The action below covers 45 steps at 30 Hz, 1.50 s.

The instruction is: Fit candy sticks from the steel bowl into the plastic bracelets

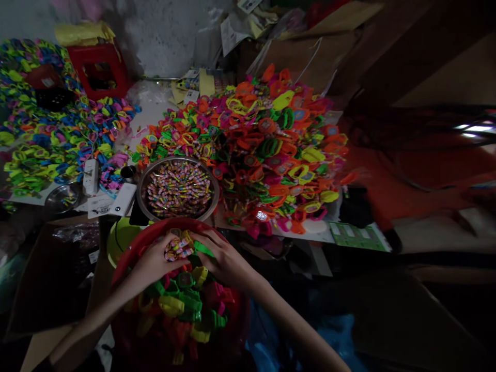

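Over a red basin [127,258] of colourful plastic toy watches [186,302], my left hand [158,259] is wrapped round a bunch of small wrapped candies [179,247]. Close on its right, my right hand [219,257] has its fingers bent round a green toy watch [203,249] beside the bunch. Just beyond the basin a round metal bowl [140,199] holds many more wrapped candies [178,187]. A large heap of orange, yellow, green and pink toy watches [271,150] rises behind and right of the bowl.
More toy watches [50,139] cover the table's left side near a red stool [101,67]. A power strip [90,176], a white box [123,199] and a small metal bowl [62,198] lie left of the candies. A cardboard box [42,268] stands at the lower left.
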Tool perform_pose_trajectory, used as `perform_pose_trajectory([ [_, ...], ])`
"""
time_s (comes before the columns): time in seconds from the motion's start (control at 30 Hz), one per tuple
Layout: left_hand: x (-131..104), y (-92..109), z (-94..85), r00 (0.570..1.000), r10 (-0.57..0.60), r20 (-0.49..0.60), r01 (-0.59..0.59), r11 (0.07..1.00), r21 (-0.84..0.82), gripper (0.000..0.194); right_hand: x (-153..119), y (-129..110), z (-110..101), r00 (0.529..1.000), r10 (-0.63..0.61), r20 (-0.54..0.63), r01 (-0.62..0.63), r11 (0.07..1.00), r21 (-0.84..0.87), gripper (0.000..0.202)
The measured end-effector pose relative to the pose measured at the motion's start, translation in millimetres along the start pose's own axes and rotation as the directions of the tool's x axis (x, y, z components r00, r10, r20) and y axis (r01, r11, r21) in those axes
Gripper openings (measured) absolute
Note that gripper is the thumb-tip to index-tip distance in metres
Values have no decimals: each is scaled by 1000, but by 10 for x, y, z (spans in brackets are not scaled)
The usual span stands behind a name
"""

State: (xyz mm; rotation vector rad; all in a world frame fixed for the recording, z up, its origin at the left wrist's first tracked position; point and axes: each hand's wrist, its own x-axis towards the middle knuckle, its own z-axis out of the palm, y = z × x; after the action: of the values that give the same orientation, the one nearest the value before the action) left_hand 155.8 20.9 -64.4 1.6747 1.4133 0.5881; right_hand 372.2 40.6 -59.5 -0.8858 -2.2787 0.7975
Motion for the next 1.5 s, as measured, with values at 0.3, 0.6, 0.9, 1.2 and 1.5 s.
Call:
perform_pose_trajectory([
  [0.3,-76,161,-39,1000,-8,22,6,997,79,34,47,-113,-124,998,-60,20,63,985,-162,20],
  [0.6,-104,187,-37,999,29,20,-31,990,138,36,101,-178,-182,995,-36,90,56,972,-228,20],
  [0.9,-174,327,-75,997,44,67,-62,956,287,29,103,-103,-120,987,-123,103,153,921,-357,21],
  [1.2,-168,316,-61,992,92,81,-116,917,382,22,76,-120,-118,998,-29,60,51,918,-393,21],
  [1.5,-133,324,-60,965,223,141,-264,817,512,11,98,-109,-122,994,-33,107,75,905,-419,19],
])
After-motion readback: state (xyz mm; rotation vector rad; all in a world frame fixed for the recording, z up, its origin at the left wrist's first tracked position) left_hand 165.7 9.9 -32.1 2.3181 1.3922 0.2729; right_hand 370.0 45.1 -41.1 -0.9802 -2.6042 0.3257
